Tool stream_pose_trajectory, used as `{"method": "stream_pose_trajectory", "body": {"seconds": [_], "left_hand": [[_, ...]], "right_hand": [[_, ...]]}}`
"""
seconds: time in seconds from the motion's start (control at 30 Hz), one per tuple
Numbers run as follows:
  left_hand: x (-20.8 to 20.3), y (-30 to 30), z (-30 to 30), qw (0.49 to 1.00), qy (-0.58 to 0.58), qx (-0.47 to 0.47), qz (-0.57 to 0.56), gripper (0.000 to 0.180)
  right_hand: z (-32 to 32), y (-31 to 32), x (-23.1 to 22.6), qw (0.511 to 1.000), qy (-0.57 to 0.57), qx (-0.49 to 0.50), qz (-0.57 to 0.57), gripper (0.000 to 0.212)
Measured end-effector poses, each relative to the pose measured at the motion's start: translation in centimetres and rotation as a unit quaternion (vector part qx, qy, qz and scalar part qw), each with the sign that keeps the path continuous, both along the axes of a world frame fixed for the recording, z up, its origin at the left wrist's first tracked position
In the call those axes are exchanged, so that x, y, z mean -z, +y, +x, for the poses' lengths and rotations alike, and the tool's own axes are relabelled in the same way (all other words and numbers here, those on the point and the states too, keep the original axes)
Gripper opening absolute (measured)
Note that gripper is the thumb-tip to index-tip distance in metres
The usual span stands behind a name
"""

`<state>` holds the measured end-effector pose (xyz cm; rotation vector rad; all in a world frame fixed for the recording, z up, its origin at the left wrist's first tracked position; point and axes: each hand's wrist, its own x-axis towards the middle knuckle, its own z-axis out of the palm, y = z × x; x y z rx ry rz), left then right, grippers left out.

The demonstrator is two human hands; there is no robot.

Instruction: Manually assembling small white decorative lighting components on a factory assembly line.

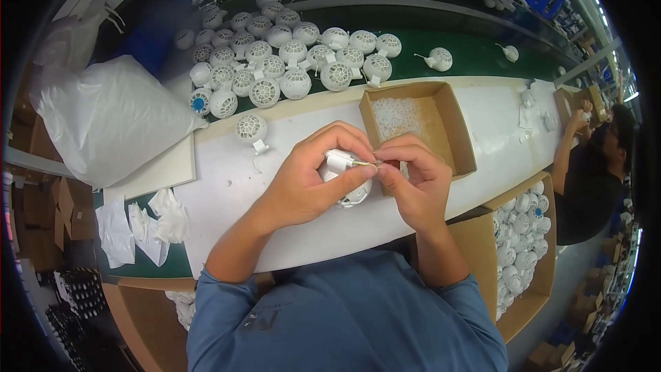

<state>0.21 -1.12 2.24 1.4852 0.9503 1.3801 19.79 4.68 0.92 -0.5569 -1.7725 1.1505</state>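
Observation:
My left hand [299, 182] is closed around a white, round, grille-fronted fan head [354, 197], its short neck up between thumb and fingers. From the neck come thin, light-coloured wires [361, 162]. The thumb and forefinger of my right hand [418, 182] are pinched at the wire ends; whether a small part sits there too is hidden by the fingertips. Just beyond my right hand stands an open cardboard box [460, 124] with many small clear pieces [398, 116] in it. A similar fan head [250, 127] lies on the white table to the left, its wire trailing.
Many fan heads [268, 65] crowd the green belt [475, 55] beyond the white table [275, 248]. A big plastic bag [117, 120] bulges at left, above crumpled white bags [155, 227]. At right, a carton [475, 248] holds more fan heads; a person [595, 179] works past it.

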Motion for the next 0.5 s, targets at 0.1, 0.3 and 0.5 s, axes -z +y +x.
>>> {"method": "stream_pose_trajectory", "body": {"seconds": [0.1,0.3,0.5], "left_hand": [[0.07,-0.17,0.17,1.0,-0.003,0.005,-0.017,0.019],[0.44,-0.2,-0.13,0.997,0.059,0.04,-0.027,0.03],[-0.35,-0.63,0.17,0.987,0.134,0.08,-0.039,0.05]], "right_hand": [[0.26,-0.18,0.12,1.0,0.0,-0.012,0.0,0.017],[0.3,-0.75,0.51,0.997,0.063,0.01,-0.034,0.018],[0.32,-0.75,-0.04,1.0,-0.004,-0.013,0.027,0.017]]}}
